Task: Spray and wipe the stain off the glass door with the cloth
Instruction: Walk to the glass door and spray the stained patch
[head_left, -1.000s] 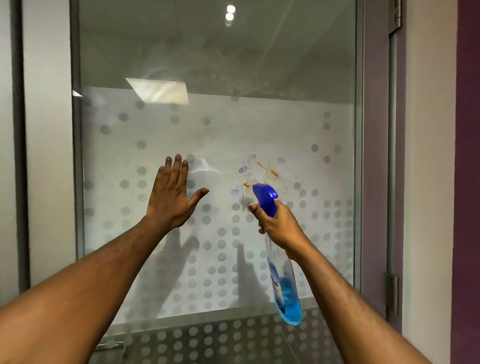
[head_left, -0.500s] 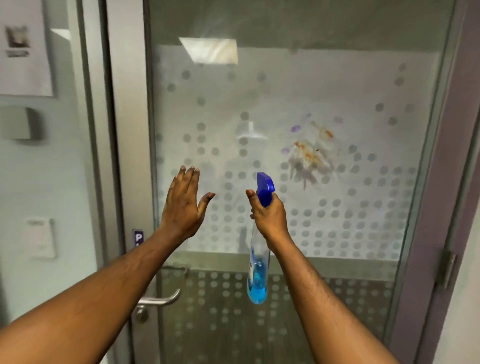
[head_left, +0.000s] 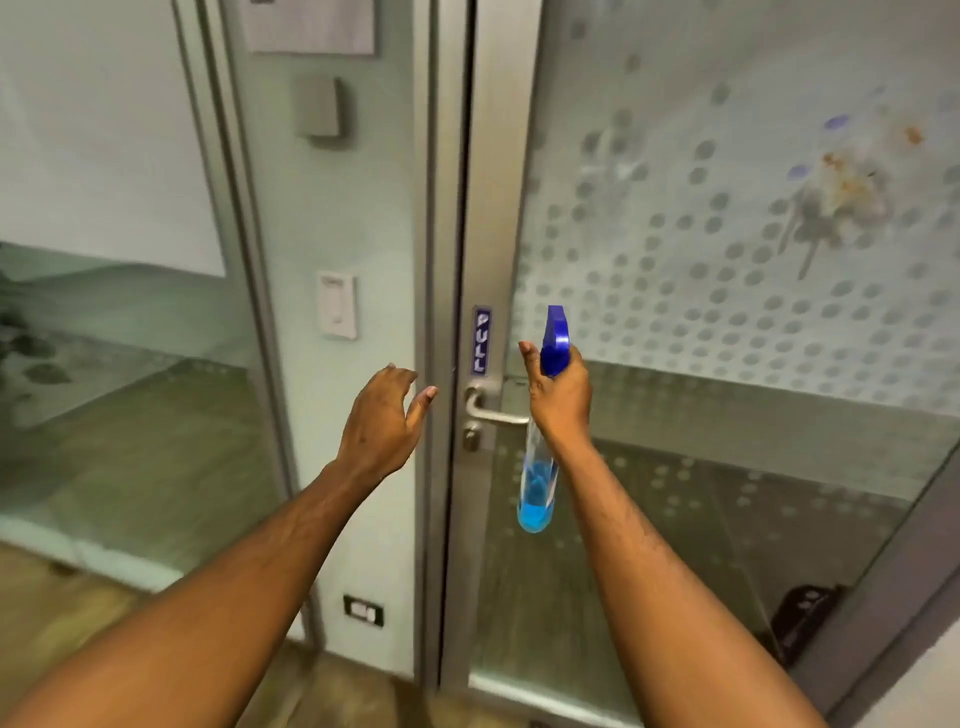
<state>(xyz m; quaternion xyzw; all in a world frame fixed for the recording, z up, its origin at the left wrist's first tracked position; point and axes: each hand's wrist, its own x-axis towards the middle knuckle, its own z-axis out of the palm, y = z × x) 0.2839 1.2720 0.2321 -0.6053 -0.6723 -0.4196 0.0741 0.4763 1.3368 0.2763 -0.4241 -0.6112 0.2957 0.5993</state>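
Observation:
The glass door (head_left: 675, 322) with frosted dots fills the right half of the view. An orange-brown stain (head_left: 844, 189) with grey drips running down sits on the glass at the upper right. My right hand (head_left: 561, 397) grips the neck of a clear spray bottle (head_left: 540, 467) with a blue nozzle on top and blue liquid at the bottom, held upright in front of the door handle. My left hand (head_left: 382, 423) is empty, fingers loosely spread, in front of the door frame. No cloth is in view.
A metal lever handle (head_left: 493, 413) and a blue PULL sticker (head_left: 481, 340) sit on the door's left stile. Left of it stands a fixed glass panel (head_left: 130, 312) with a wall switch (head_left: 337, 306) and a power socket (head_left: 363, 609) low down.
The view has swung left and down, so the stain now lies at the upper right. Both hands have dropped from the glass to handle height, and fresh drips run under the stain.

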